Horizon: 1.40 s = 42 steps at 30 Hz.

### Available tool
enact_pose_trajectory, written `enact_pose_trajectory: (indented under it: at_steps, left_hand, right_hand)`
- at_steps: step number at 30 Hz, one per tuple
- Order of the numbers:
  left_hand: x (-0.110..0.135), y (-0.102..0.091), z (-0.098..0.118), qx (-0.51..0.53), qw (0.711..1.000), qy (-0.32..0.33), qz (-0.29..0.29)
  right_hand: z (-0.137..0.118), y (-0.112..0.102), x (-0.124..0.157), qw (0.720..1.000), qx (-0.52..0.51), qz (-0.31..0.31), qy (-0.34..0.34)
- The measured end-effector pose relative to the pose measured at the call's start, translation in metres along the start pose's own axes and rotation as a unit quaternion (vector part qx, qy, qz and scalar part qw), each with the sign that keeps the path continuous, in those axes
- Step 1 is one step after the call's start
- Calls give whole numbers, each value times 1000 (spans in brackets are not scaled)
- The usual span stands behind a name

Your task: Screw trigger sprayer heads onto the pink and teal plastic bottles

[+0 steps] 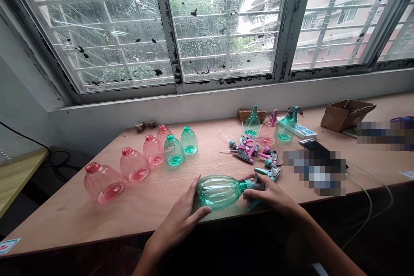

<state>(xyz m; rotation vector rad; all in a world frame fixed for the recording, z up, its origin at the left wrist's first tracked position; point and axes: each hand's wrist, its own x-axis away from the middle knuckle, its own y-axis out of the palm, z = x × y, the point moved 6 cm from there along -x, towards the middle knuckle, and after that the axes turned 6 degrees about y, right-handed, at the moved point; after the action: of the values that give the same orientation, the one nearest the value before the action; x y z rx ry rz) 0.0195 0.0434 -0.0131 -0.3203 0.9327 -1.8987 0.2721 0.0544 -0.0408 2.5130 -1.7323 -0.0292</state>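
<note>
A clear green spray bottle [220, 192] lies on its side in the air just above the table's front edge, its base to the left. My left hand [186, 213] cups that base, thumb in front and fingers behind. Around the neck end, my right hand [267, 192] is closed on the grey and teal spray head [254, 184], which sits at the bottle's mouth; whether it is threaded on I cannot tell. Just beyond the right hand lie a loose teal spray head [271, 173] and a pile of pink and grey spray heads [249, 148] with thin tubes.
Several pink bottles [134, 166] and two green bottles [174, 152] without heads stand at the left. Three bottles with spray heads, one a pink bottle [268, 133], stand at the back. A cardboard box [346, 114], a dark phone [320, 152] and cables [370, 200] are at the right.
</note>
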Motion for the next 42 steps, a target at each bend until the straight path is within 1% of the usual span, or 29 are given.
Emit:
enact_pose_trajectory:
  at_steps: [8,16,20,28,33,37,42]
  left_hand:
    - [-1,3,-1,-23,1000,19,4]
    - [-1,0,1,14,1000,4,4]
    - [-1,2,1,5,1000,-5,3]
    - [-1,1,3,-3,1000,-3,-14]
    - [-2,2,-1,-2,1000,-3,-11]
    - [-2,3,-2,-17,1000,11,-3]
    - [-1,2,-1,-6,1000,11,-10]
  right_hand:
    - [3,-2,0,1000,12,7,8]
    - [2,-2,-1,1000,9,4,1]
    - [2,-1,0,1000,6,0,0]
    - [1,-1,0,1000,-1,-9,-7]
    - [2,-1,-1,1000,7,-7,-11]
    - [1,-1,0,1000,1,-7,-11]
    - [2,-1,0,1000,1,-8,-9]
